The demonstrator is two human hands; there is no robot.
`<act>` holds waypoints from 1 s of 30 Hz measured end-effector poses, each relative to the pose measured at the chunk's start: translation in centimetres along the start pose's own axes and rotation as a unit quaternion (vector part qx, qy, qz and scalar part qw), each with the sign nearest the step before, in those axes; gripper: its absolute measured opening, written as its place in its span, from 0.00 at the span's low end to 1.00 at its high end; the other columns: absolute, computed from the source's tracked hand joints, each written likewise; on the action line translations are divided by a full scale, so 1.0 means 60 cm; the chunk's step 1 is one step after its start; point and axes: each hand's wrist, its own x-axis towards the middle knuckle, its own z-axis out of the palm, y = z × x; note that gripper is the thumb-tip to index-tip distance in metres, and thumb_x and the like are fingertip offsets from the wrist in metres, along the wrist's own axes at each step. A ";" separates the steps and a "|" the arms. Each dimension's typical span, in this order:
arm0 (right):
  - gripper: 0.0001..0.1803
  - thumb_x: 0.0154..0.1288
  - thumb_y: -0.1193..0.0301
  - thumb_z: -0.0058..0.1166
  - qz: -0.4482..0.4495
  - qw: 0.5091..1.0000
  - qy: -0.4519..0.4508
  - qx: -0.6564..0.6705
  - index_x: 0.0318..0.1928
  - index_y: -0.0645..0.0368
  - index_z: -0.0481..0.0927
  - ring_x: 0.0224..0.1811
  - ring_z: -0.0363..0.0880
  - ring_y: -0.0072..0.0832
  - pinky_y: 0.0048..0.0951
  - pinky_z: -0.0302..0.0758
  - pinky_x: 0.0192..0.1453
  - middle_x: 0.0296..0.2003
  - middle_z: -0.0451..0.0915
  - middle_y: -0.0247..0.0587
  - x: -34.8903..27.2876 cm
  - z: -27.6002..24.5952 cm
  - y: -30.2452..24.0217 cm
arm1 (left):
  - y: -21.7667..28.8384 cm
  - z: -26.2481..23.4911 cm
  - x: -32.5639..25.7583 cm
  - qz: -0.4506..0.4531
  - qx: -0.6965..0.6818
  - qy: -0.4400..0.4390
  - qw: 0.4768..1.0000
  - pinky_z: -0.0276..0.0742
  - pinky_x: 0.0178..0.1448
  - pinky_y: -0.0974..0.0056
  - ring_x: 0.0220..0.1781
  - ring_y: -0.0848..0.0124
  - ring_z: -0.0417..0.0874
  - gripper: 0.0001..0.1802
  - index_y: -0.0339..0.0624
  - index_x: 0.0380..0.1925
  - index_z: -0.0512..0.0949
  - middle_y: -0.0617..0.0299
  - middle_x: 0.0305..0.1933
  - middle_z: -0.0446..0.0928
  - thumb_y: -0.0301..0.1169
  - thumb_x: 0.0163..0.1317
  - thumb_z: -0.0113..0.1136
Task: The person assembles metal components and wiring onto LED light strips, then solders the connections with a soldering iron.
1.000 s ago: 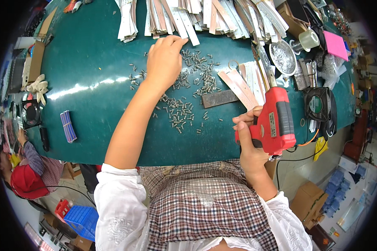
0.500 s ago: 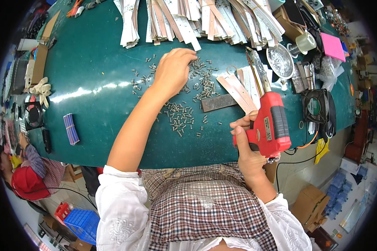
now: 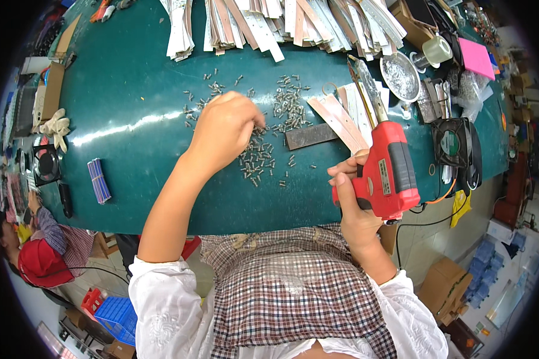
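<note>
Small silver screws scattered on green table, red electric screwdriver held upright

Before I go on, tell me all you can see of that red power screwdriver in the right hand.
The red power screwdriver has a pistol-shaped plastic-looking body with a dark panel on its side and a long slim metal bit pointing away from the person, over pale strips. The right hand grips its handle at the green table's near edge. A cable leaves below it; where it joins is unclear.

White embroidered sleeves pushed up, over a brown-checked apron.
</note>
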 end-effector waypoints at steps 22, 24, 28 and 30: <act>0.18 0.62 0.88 0.50 0.008 1.000 0.026 0.002 0.51 0.67 0.66 0.42 0.82 0.30 0.28 0.84 0.40 0.45 0.69 0.43 -0.006 -0.014 -0.006 | 0.022 0.108 0.154 0.011 0.205 0.039 0.978 0.76 0.44 0.57 0.38 0.59 0.80 0.04 0.43 0.27 0.81 0.58 0.31 0.79 0.29 0.52 0.64; 0.18 0.62 0.88 0.50 0.011 1.000 0.025 -0.003 0.52 0.67 0.66 0.42 0.82 0.30 0.28 0.83 0.42 0.45 0.69 0.43 -0.006 -0.016 0.003 | 0.051 0.077 0.141 -0.014 0.151 0.044 0.987 0.76 0.44 0.58 0.38 0.60 0.81 0.04 0.41 0.28 0.81 0.56 0.31 0.79 0.29 0.53 0.63; 0.19 0.63 0.87 0.50 0.046 0.999 0.015 -0.012 0.54 0.67 0.65 0.45 0.82 0.30 0.28 0.83 0.45 0.46 0.69 0.43 -0.002 -0.008 0.022 | 0.092 0.016 0.067 -0.172 -0.255 -0.042 0.951 0.77 0.39 0.68 0.35 0.70 0.83 0.07 0.35 0.33 0.80 0.59 0.31 0.81 0.27 0.58 0.64; 0.20 0.64 0.85 0.53 0.022 1.000 0.014 -0.016 0.55 0.67 0.64 0.45 0.82 0.28 0.27 0.81 0.46 0.46 0.73 0.44 -0.003 0.007 0.032 | 0.101 0.002 0.026 -0.240 -0.375 -0.093 0.891 0.77 0.38 0.71 0.34 0.74 0.83 0.08 0.33 0.34 0.80 0.60 0.32 0.82 0.27 0.59 0.65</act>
